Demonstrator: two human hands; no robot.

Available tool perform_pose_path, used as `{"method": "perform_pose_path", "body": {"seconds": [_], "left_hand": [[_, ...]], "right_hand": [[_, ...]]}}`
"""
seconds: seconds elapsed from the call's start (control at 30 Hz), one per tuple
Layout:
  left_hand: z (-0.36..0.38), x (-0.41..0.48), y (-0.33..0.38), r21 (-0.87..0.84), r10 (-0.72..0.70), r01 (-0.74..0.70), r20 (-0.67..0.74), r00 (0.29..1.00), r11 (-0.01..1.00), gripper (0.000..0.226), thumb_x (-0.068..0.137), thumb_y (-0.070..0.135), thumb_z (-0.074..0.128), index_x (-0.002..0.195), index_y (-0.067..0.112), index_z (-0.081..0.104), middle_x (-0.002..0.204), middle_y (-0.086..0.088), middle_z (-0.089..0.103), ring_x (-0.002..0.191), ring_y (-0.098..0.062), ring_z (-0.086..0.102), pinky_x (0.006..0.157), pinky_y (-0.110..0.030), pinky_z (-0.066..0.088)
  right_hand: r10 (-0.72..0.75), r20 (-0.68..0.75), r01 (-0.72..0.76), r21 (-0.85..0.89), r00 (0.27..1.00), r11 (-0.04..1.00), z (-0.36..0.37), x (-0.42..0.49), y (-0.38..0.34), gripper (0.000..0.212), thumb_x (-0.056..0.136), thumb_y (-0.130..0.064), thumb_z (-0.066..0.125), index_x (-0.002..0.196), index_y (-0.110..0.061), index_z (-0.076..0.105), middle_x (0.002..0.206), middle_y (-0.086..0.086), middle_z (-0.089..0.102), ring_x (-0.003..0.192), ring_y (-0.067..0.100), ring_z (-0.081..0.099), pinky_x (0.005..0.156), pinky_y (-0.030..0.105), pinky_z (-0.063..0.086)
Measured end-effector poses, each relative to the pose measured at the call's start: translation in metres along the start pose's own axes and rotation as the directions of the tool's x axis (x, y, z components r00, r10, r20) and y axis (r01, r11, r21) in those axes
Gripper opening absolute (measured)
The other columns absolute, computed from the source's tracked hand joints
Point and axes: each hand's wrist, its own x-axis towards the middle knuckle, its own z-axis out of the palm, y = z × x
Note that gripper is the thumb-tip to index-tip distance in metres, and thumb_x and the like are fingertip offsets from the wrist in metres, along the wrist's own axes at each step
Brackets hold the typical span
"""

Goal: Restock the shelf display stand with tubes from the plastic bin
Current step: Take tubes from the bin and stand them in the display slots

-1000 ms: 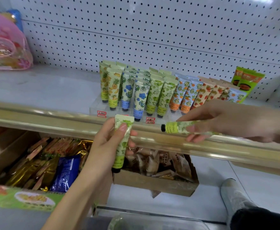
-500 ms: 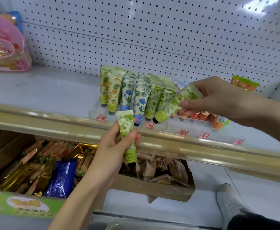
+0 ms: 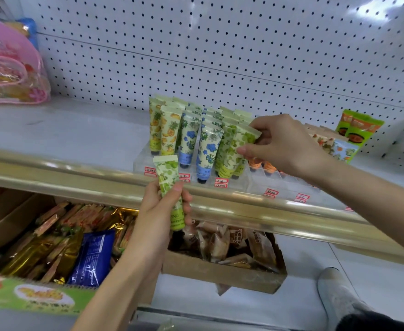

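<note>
My left hand (image 3: 162, 211) grips 1 spare green tube (image 3: 168, 180) upright, cap down, just in front of the shelf rail (image 3: 76, 173). Up and to the right of it, my right hand (image 3: 284, 149) pinches a second green tube (image 3: 244, 139) near its crimped end, cap low in a front slot of the display stand (image 3: 280, 187). It leans toward the neighbouring tube (image 3: 223, 149). Pushed at this tilt, I judge the cap could miss its hole and knock that row over.
</note>
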Motion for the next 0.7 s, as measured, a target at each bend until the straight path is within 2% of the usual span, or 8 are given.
{"method": "perform_pose_path", "body": {"seconds": [0.17, 0.37, 0.43, 0.53, 0.6, 0.7], "left_hand": [[0.001, -0.001, 0.001, -0.014, -0.023, 0.023, 0.011, 1.0, 1.0, 0.006, 0.096, 0.017, 0.048, 0.094, 0.013, 0.052, 0.065, -0.001, 0.058, 0.048, -0.01, 0.051, 0.044, -0.023, 0.043], [0.001, -0.001, 0.001, -0.004, -0.026, 0.026, 0.025, 0.999, 1.0, 0.005, 0.094, 0.012, 0.05, 0.097, 0.014, 0.053, 0.068, 0.001, 0.061, 0.052, -0.009, 0.053, 0.049, -0.025, 0.043], [0.001, -0.002, 0.001, 0.008, -0.012, 0.012, 0.04, 0.999, 1.0, 0.007, 0.092, 0.012, 0.052, 0.098, 0.015, 0.055, 0.07, 0.001, 0.064, 0.056, -0.009, 0.054, 0.052, -0.026, 0.043], [0.001, -0.003, 0.001, 0.032, 0.01, -0.012, 0.079, 0.997, 0.999, 0.013, 0.087, 0.016, 0.055, 0.1, 0.018, 0.057, 0.075, 0.001, 0.068, 0.064, -0.009, 0.057, 0.054, -0.024, 0.046], [0.0, -0.004, 0.001, 0.053, 0.017, -0.022, 0.092, 0.996, 0.998, 0.015, 0.086, 0.019, 0.056, 0.101, 0.02, 0.058, 0.08, 0.0, 0.069, 0.066, -0.01, 0.057, 0.057, -0.025, 0.045], [-0.001, -0.005, 0.001, 0.078, 0.018, -0.026, 0.1, 0.995, 0.997, 0.017, 0.085, 0.022, 0.056, 0.102, 0.022, 0.06, 0.083, 0.001, 0.07, 0.069, -0.01, 0.059, 0.06, -0.028, 0.045]], "right_hand": [[0.008, -0.012, -0.008, -0.001, 1.0, 1.0, 0.01, 0.006, 0.004, 0.02, 0.077, -0.02, 0.076, 0.081, -0.006, 0.063, 0.069, 0.009, 0.07, 0.049, 0.01, 0.062, 0.035, 0.01, 0.035], [0.023, -0.029, -0.021, 0.051, 0.999, 0.998, 0.014, 0.007, 0.005, 0.025, 0.078, -0.021, 0.076, 0.083, 0.0, 0.065, 0.07, 0.01, 0.072, 0.053, 0.01, 0.064, 0.038, 0.007, 0.035], [0.042, -0.026, -0.04, 0.081, 0.999, 0.996, 0.016, 0.007, 0.007, 0.027, 0.078, -0.023, 0.075, 0.083, 0.001, 0.063, 0.07, 0.009, 0.072, 0.055, 0.01, 0.065, 0.042, 0.009, 0.04], [0.069, -0.026, -0.066, 0.1, 0.997, 0.993, 0.019, 0.006, 0.008, 0.024, 0.08, -0.025, 0.074, 0.086, -0.007, 0.06, 0.072, 0.005, 0.071, 0.058, 0.01, 0.067, 0.05, 0.013, 0.046], [0.069, -0.031, -0.065, 0.122, 0.997, 0.99, 0.02, 0.005, 0.007, 0.027, 0.08, -0.024, 0.074, 0.086, -0.001, 0.061, 0.073, 0.008, 0.071, 0.06, 0.014, 0.068, 0.051, 0.017, 0.047], [0.077, -0.032, -0.072, 0.136, 0.997, 0.988, 0.021, 0.004, 0.004, 0.031, 0.082, -0.024, 0.072, 0.091, 0.003, 0.06, 0.074, 0.011, 0.072, 0.064, 0.018, 0.068, 0.05, 0.015, 0.046]]}}
